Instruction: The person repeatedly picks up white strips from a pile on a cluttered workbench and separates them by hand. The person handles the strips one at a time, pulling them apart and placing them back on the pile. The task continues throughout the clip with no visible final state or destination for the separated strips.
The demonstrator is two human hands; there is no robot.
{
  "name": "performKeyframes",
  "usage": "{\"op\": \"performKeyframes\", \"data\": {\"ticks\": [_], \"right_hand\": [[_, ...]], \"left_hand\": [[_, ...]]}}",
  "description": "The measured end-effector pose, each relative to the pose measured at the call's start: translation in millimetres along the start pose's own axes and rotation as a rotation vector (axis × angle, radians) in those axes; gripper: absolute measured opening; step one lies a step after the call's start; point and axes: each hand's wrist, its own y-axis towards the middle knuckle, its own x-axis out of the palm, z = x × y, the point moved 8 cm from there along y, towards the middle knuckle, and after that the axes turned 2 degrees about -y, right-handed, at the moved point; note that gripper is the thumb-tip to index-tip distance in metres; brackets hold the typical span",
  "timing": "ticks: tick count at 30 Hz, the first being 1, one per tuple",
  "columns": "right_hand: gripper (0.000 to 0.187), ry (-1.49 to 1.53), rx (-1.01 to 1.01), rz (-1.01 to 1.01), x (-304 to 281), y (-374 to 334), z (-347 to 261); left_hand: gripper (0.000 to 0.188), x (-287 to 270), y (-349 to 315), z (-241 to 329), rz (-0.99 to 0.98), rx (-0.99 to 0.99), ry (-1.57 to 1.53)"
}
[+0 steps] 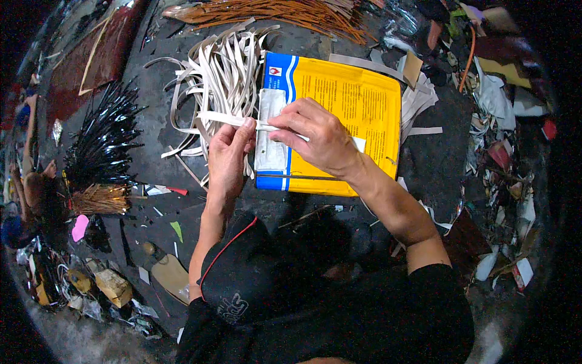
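Observation:
A pale flat strip [219,118] runs sideways over a narrow whitish plate [271,156]. My left hand [227,155] is closed on the strip, with the thumb pressed on top. Just to the right, my right hand [318,134] pinches the strip's end between thumb and fingers; the fingertips partly cover it. Under the plate lies a yellow and blue printed panel [357,85], flat and roughly rectangular. Many similar pale strips [221,67] lie in a loose heap beyond my left hand, and more strips [419,100] stick out past the panel's right side.
Brown strips [273,13] lie at the far edge. A black shiny bundle [103,142] and a brown bundle [100,200] are at left. Scraps [503,176] pile up at right, and a crumpled brown packet [114,286] sits at lower left. Another person's arm [28,136] shows at far left.

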Motion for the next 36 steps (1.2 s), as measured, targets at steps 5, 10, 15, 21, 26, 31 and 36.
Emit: {"op": "performKeyframes", "data": {"ticks": [5, 10, 15, 21, 26, 31, 36], "right_hand": [[0.02, 0.011, -0.012, 0.013, 0, -3, 1], [0.022, -0.053, -0.041, 0.003, 1, -2, -1], [0.024, -0.118, -0.074, -0.007, 1, -2, -5], [0.025, -0.138, -0.083, 0.004, 2, -2, -4], [0.021, -0.056, -0.027, 0.005, -4, -5, 2], [0.02, -0.089, -0.046, -0.008, 0, -2, -3], [0.019, -0.121, -0.078, 0.005, -1, -4, -5]], "left_hand": [[0.015, -8, 6, -12, -0.023, -0.072, -0.132], [0.016, -21, 20, -24, 0.008, -0.079, -0.155], [0.014, -36, 28, -35, 0.025, -0.099, -0.264], [0.032, 5, 12, -5, -0.162, 0.022, -0.274], [0.014, -3, 5, -11, -0.004, -0.082, -0.152], [0.015, -16, 14, -23, -0.034, -0.038, -0.23], [0.015, -22, 20, -25, -0.04, -0.04, -0.186]]}}
